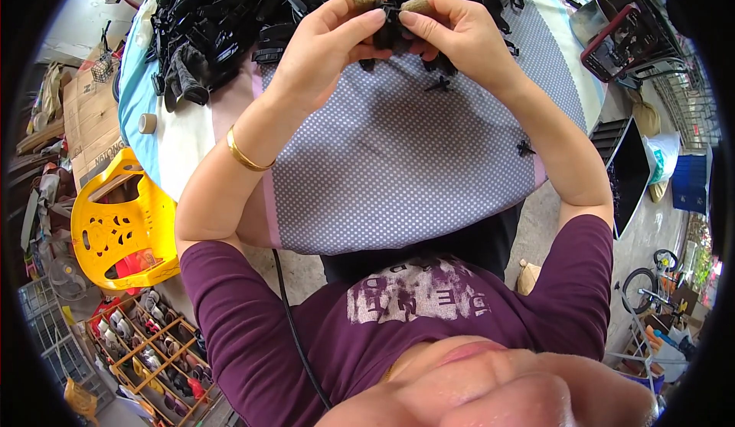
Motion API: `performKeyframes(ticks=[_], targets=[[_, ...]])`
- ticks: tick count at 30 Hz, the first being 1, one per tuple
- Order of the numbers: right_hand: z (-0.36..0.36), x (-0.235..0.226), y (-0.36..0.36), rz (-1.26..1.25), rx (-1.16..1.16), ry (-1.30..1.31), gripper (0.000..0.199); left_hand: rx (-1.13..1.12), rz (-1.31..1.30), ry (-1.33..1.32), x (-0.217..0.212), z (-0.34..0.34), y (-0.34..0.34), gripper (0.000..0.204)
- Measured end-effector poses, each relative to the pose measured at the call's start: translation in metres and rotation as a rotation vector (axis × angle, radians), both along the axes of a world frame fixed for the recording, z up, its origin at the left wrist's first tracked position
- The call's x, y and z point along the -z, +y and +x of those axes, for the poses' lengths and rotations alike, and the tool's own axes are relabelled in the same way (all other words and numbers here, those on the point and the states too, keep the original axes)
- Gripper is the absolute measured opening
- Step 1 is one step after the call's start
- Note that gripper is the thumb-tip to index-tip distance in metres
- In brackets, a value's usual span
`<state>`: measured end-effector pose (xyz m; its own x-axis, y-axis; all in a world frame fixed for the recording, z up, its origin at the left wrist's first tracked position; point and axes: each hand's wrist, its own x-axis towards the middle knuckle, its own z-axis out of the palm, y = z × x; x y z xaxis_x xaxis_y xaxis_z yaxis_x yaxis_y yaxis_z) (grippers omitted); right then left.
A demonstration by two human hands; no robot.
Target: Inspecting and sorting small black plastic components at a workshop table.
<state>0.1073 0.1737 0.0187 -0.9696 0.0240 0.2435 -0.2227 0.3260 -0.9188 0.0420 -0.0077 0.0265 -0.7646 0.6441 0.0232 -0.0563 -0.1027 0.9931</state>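
Above the far part of the round table, my left hand [325, 44] and my right hand [463, 40] meet. Each pinches one side of a small black plastic piece [391, 15] between thumb and index finger. Tan covers wrap both index fingertips. More black material hangs below the pinch, partly hidden by my fingers, so its exact kind cannot be made out. Just beyond my hands spreads a heap of black straps with plastic buckles [210, 17]. Two small black plastic parts lie on the patterned cloth, one [439, 85] below my right hand, the other [525, 148] near my right forearm.
A patterned tablecloth [383, 174] covers the table. At its left lie a tape roll [147, 124] and dark crumpled fabric [184, 75]. A yellow plastic chair [122, 224] stands left. Right of the table are a black bin [629, 174] and a dark red stool [612, 44].
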Motion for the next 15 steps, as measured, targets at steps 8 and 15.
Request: performKeyframes(ticks=[8,15], targets=[[0.002,-0.006,0.000,-0.245,-0.066,-0.036,0.027,-0.070,0.080,0.207,0.001,0.002,0.001,0.031],[0.006,-0.002,-0.010,-0.228,-0.026,-0.021,0.025,-0.142,0.170,0.198,0.004,0.007,0.003,0.029]])
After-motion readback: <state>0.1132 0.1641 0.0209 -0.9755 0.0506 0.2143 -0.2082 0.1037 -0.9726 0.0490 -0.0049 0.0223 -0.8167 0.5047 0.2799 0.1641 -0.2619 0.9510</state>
